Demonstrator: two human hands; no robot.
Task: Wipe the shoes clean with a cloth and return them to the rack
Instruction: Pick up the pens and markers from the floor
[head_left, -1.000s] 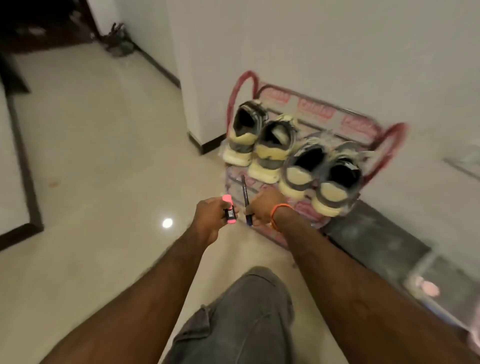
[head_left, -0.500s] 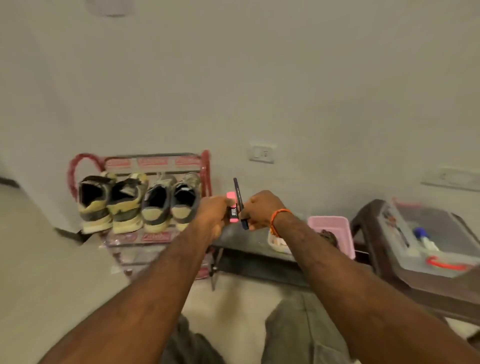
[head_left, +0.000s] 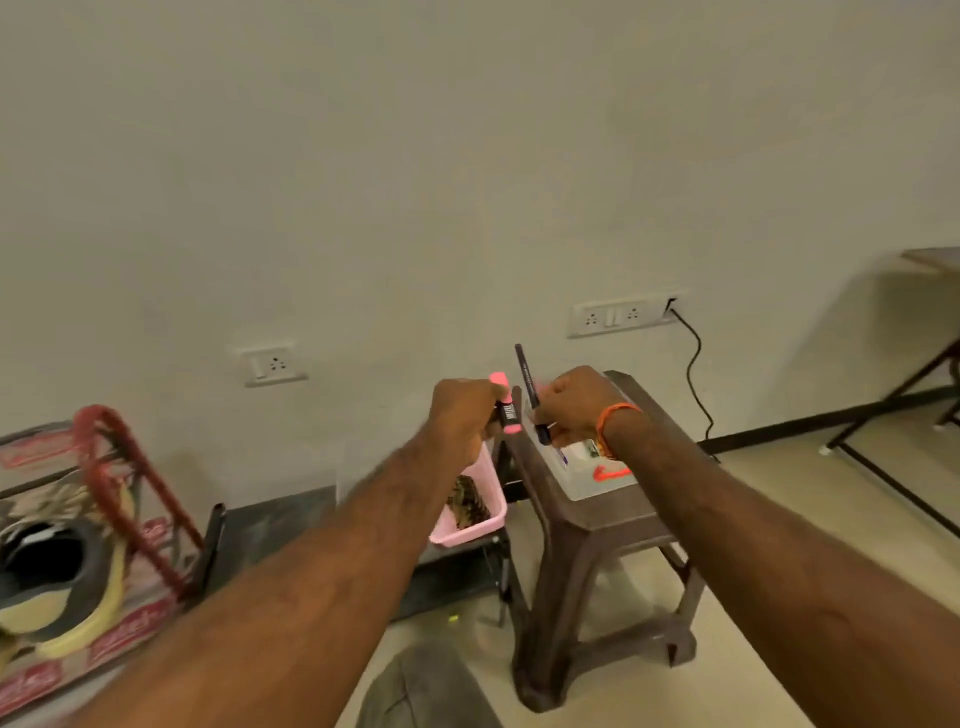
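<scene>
Both arms stretched forward at mid-frame. Left hand (head_left: 465, 415) fisted in a tight grip around a pink highlighter (head_left: 505, 410); right hand (head_left: 574, 405) closed likewise on a dark pen (head_left: 529, 389) (orange band at the wrist). Shoe rack (head_left: 111, 467) cut off at the lower left edge, only one shoe (head_left: 62, 582) clearly showing, blurred. Pink basket (head_left: 475, 530) half hidden behind the left forearm, contents hard to make out. Brown stool (head_left: 597, 525) beside it, carrying a clear box (head_left: 587, 478) partly covered by the right wrist.
</scene>
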